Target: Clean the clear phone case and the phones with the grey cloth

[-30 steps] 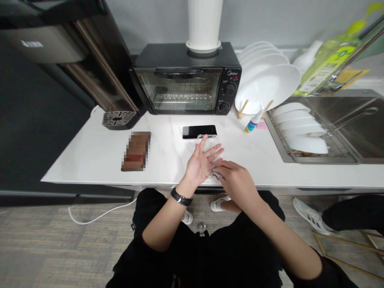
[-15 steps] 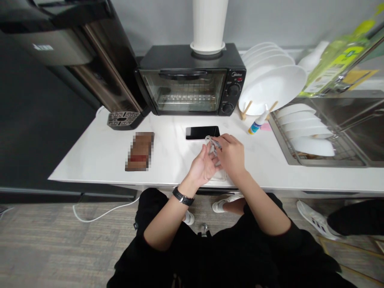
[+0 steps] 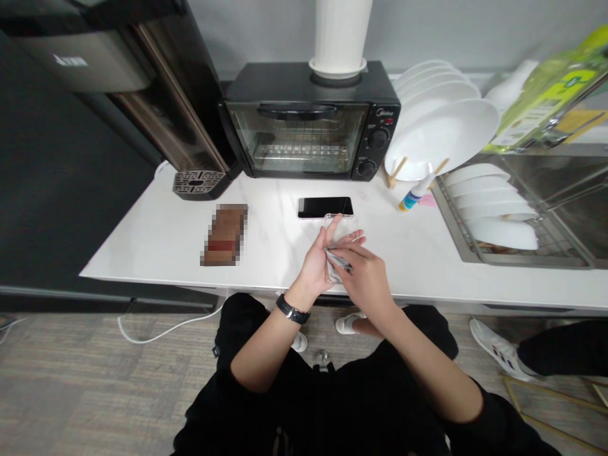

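My left hand (image 3: pixel 317 261) is on the white counter's front half, its fingers spread, and it holds up a clear plastic phone case (image 3: pixel 342 230). My right hand (image 3: pixel 363 282) pinches a small grey cloth (image 3: pixel 338 259) against the case's near part, partly covering it. A black smartphone (image 3: pixel 325 207) lies face up on the white counter (image 3: pixel 275 266), just beyond the case and not touching it. A pixelated brown flat object (image 3: pixel 224 234) lies to the left of my hands. A black watch (image 3: pixel 292 310) circles my left wrist.
A black toaster oven (image 3: pixel 311 120) stands behind the phone, with a white vase (image 3: pixel 339 31) on top. A small bottle (image 3: pixel 413 196), white plates in a rack (image 3: pixel 494 209) and a steel sink (image 3: pixel 570 183) lie right. A dispenser (image 3: pixel 156 95) stands left. A person's leg (image 3: pixel 565 348) is at lower right.
My right hand and the grey cloth have moved back down the case toward me, after being at its far end half a second ago. The phone has not moved.
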{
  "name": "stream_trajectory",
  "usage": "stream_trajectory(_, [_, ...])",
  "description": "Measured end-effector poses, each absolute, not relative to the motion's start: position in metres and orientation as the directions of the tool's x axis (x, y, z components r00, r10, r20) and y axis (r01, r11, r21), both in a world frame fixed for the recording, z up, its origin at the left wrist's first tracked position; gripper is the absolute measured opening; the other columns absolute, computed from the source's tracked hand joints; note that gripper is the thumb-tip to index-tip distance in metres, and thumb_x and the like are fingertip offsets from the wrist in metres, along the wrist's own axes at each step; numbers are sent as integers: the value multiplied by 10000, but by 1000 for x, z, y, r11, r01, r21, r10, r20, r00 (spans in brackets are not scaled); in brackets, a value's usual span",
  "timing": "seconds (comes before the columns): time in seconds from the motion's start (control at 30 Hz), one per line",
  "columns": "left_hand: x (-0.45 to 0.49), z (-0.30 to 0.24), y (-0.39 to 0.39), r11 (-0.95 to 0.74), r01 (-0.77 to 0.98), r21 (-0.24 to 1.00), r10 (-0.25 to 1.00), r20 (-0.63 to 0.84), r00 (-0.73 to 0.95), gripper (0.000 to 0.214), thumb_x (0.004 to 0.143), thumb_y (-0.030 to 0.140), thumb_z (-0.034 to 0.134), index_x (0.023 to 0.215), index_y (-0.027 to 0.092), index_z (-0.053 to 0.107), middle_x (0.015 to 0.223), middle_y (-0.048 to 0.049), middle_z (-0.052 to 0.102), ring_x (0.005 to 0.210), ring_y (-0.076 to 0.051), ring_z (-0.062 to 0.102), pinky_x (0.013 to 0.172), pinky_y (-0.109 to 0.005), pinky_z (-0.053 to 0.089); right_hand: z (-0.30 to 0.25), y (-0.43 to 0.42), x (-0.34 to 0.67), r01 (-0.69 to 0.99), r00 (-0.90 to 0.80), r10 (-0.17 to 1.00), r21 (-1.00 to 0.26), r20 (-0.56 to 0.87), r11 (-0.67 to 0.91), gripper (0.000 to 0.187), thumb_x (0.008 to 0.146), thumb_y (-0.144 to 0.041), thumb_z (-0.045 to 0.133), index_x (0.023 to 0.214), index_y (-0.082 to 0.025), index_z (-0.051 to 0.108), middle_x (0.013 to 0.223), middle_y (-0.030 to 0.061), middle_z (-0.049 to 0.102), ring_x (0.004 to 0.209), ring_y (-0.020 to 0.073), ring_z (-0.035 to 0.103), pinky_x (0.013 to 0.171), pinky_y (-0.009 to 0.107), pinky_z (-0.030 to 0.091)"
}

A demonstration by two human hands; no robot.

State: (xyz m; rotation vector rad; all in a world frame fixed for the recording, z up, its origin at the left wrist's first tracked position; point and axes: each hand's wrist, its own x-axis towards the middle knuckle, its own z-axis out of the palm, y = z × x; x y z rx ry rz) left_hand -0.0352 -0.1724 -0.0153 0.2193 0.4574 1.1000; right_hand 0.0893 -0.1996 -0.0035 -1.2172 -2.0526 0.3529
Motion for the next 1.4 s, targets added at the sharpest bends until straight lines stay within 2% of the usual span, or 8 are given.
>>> stream_trajectory(0.13, [-33, -11, -175, 410, -788, 460, 911, -248, 329, 574, 1131, 555, 319, 1674, 384, 391, 1307, -139, 744, 1200, -246, 736, 990, -359, 557, 2, -226, 103, 649, -408, 819, -503, 403, 571, 267, 945, -46, 641, 1074, -218, 800, 1041, 57, 801, 934, 227, 760, 854, 344, 612])
stream_trajectory(0.33, [-31, 0, -175, 425, -794, 435, 901, -291, 322, 561, 1137, 533, 296, 1686, 425, 341, 1351, -133, 704, 1189, -250, 721, 879, -332, 564, 10, -227, 119, 833, -414, 842, -229, 345, 504, 247, 908, -2, 655, 1011, -178, 795, 1001, 82, 774, 876, 255, 704, 752, 365, 557])
stream_trajectory(0.47, [-31, -1, -175, 447, -801, 398, 890, -293, 350, 545, 1138, 509, 327, 1661, 384, 413, 1226, -117, 737, 992, -208, 737, 792, -286, 561, 8, -202, 117, 858, -380, 835, -186, 397, 479, 247, 951, -18, 608, 1044, -157, 790, 1040, 98, 775, 910, 260, 684, 758, 368, 534])
stream_trajectory(0.6, [-32, -4, -176, 448, -804, 392, 890, -282, 358, 504, 1139, 489, 354, 1605, 370, 501, 1015, -54, 735, 808, -168, 688, 771, -305, 577, 6, -167, 110, 867, -314, 831, -217, 459, 448, 250, 967, -38, 594, 1088, -135, 790, 1034, 113, 772, 918, 267, 673, 756, 373, 519])
stream_trajectory(0.9, [-32, 1, -173, 467, -813, 347, 869, -349, 350, 483, 1140, 503, 366, 1592, 392, 494, 978, -35, 722, 815, -167, 706, 756, -301, 557, 1, -131, 95, 796, -221, 804, -375, 551, 476, 357, 924, -16, 535, 1122, -163, 795, 1038, 115, 779, 922, 256, 676, 809, 383, 538])
stream_trajectory(1.17, [-31, -7, -171, 472, -849, 237, 854, -362, 374, 430, 1156, 382, 372, 1471, 214, 611, 980, -25, 772, 835, -128, 740, 862, -244, 573, -1, -140, 85, 662, -200, 804, -528, 559, 532, 360, 913, -33, 576, 1141, -192, 805, 1149, 105, 796, 1034, 252, 747, 924, 398, 613])
stream_trajectory(1.27, [-34, -6, -172, 448, -865, 227, 863, -364, 352, 467, 1159, 368, 345, 1572, 265, 537, 1089, -14, 789, 887, -112, 759, 869, -217, 574, -2, -153, 82, 651, -229, 834, -557, 503, 515, 348, 904, -36, 594, 1126, -197, 809, 1156, 100, 799, 1045, 259, 761, 934, 399, 622])
stream_trajectory(1.4, [-36, -6, -175, 463, -806, 369, 879, -309, 363, 526, 1141, 492, 341, 1647, 388, 442, 1274, -76, 760, 1106, -213, 767, 915, -317, 598, -5, -189, 87, 637, -311, 839, -556, 447, 533, 389, 859, 8, 594, 1121, -195, 797, 1113, 88, 802, 995, 256, 763, 905, 387, 628])
